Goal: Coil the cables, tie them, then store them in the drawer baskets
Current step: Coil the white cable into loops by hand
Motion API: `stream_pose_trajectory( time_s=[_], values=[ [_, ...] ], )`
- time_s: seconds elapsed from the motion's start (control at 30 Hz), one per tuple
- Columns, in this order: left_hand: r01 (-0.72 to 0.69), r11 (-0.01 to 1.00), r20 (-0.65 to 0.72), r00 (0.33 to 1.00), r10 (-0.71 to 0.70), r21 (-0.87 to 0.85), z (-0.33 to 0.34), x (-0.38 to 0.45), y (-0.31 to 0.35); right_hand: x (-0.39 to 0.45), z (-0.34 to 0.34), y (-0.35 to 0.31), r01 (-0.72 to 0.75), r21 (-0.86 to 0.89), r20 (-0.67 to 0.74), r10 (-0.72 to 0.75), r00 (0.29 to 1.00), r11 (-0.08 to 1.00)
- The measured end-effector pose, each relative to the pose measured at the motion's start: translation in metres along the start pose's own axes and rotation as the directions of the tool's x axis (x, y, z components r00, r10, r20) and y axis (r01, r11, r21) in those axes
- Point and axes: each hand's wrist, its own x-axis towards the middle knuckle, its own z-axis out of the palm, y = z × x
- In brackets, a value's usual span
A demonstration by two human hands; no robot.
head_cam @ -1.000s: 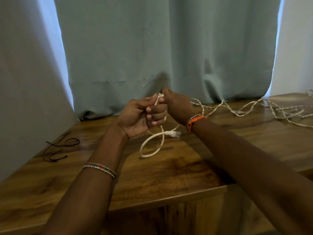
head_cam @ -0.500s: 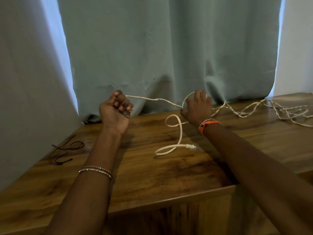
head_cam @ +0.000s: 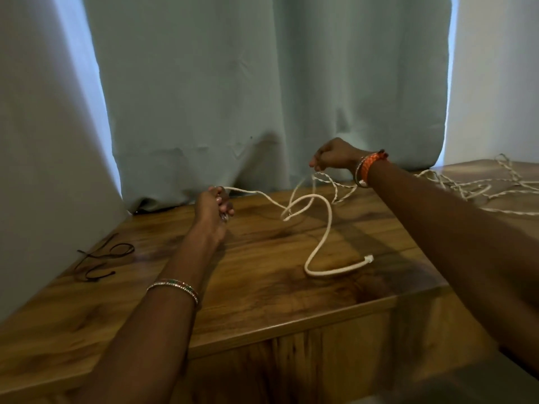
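Observation:
A white cable runs loosely across the wooden table. My left hand is closed on a thin stretch of it near the curtain. My right hand is raised above the table's back edge and pinches the cable where its twisted part begins. Between my hands the cable sags and forms a loose loop. Its thick end with a white plug lies on the table below my right forearm. The rest of the twisted cable lies tangled at the far right.
Thin black ties lie on the table at the left, close to the white wall. A grey-green curtain hangs behind the table. The table's front edge runs across the lower part of the view.
My hands were together at the middle a second ago and have since pulled apart. The right hand has risen and moved right, drawing out cable. The plug end slid right on the table.

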Motion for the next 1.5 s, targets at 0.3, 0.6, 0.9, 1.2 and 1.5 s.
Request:
stream_pose_trajectory(
  time_s=[0.3, 0.6, 0.9, 1.2, 1.5],
  values=[
    [0.075, 0.965, 0.094, 0.99, -0.102, 0.253, 0.0, 0.0, -0.012, -0.054, 0.046, -0.063, 0.127, -0.264, 0.26, -0.056, 0.964, 0.956],
    [0.166, 0.927, 0.075, 0.976, -0.202, 0.336, 0.002, -0.006, -0.016, -0.067, 0.085, -0.046, 0.059, -0.389, 0.366, 0.095, 0.926, 0.919],
    [0.196, 0.903, 0.08, 0.967, -0.243, 0.382, -0.005, -0.004, -0.017, -0.052, 0.091, -0.029, -0.042, -0.273, 0.201, 0.1, 0.975, 0.961],
    [0.091, 0.984, -0.626, 0.779, 0.024, 0.15, -0.043, 0.027, 0.001, -0.043, -0.038, -0.014, -0.337, -0.519, -0.472, 0.065, 0.879, 0.786],
    [0.194, 0.91, 0.072, 0.969, -0.236, 0.367, -0.005, -0.008, -0.008, -0.075, 0.016, -0.028, -0.137, -0.706, -0.115, 0.077, 0.99, 0.695]
  ],
)
